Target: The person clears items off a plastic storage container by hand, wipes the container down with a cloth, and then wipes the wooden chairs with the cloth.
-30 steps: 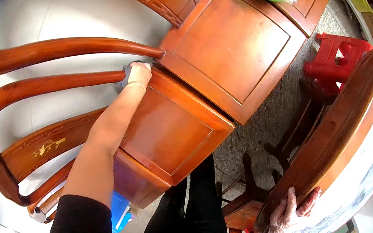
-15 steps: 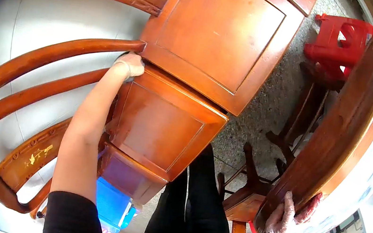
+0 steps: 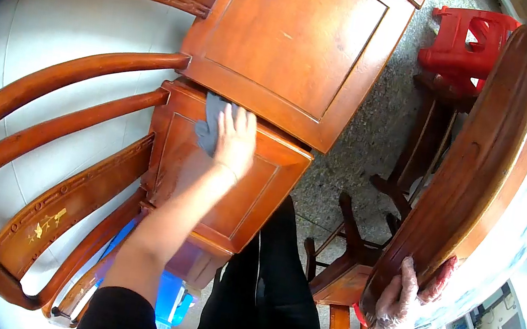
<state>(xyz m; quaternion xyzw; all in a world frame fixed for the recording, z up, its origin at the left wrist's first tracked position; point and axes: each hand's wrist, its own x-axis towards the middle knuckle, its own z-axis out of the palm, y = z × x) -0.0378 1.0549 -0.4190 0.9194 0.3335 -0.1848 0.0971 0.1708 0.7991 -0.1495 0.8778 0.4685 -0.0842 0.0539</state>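
My left hand (image 3: 236, 142), bare, presses a grey cloth (image 3: 210, 123) onto the wooden chair seat (image 3: 219, 189). Its fingers lie over the cloth, near the gap beside a second, higher wooden seat (image 3: 297, 41). Part of the cloth sticks out to the left of the hand. My right hand (image 3: 400, 303) wears a clear plastic glove and rests on the rim of the wooden table (image 3: 471, 173), fingers spread. A reddish patch shows at its digit on the tabletop side; I cannot tell what it is.
Curved chair arms and carved backs (image 3: 62, 203) stand along the white tiled wall at left. A red plastic stool (image 3: 462, 47) is at the upper right, with dark wooden legs (image 3: 427, 147) below it. Something blue (image 3: 170, 299) lies under the seats. Speckled floor (image 3: 364, 118) separates seats and table.
My left hand has moved right and slightly down, from the seat's back corner onto the seat, and the grey cloth now shows. My right hand stays on the table rim.
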